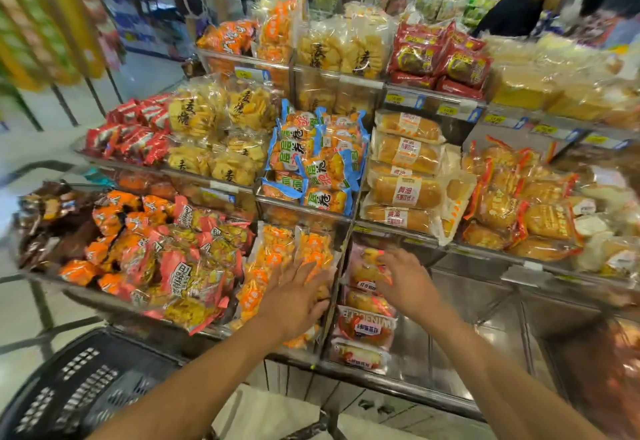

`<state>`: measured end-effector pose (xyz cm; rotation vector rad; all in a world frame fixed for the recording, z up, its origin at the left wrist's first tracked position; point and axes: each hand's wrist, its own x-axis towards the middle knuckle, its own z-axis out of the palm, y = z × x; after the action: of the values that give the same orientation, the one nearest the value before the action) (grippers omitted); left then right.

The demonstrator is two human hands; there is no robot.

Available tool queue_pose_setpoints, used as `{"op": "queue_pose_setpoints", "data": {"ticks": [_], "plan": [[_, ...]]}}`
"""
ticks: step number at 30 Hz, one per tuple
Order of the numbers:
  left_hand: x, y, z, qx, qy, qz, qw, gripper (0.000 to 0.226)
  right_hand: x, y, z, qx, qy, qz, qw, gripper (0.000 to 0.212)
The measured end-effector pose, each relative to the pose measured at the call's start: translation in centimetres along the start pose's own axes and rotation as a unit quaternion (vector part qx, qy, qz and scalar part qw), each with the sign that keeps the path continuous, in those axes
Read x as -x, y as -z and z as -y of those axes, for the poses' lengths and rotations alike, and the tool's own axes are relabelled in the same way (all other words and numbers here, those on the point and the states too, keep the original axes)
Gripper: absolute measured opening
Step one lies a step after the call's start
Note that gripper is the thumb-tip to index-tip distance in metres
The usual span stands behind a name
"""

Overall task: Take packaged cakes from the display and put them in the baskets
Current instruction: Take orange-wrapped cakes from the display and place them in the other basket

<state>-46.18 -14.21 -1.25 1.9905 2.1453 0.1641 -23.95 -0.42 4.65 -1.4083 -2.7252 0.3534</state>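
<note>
Pink cake pack (363, 271) in right fingers (390, 261)

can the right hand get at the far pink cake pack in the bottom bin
Likely yes. The right hand rests on the pink pack, which lies uncovered in its open bin with nothing over it; the left hand is beyond the divider, on the orange packs.
</note>
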Motion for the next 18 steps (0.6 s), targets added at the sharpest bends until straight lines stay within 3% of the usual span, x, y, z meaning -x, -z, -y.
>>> {"op": "queue_pose_setpoints", "data": {"ticks": [6,18], "plan": [[9.6,0.3,0.3,-0.035,0.072,-0.037,0.996,0.066,3.8,-2.4,5.4,0.008,0.103,-0.033,0.994,0.061],[31.2,-1.6,9.1,-0.043,0.308,-0.03,0.95,0.073,6.9,-9.5,25.7,0.063,0.286,0.076,0.953,0.063]]}}
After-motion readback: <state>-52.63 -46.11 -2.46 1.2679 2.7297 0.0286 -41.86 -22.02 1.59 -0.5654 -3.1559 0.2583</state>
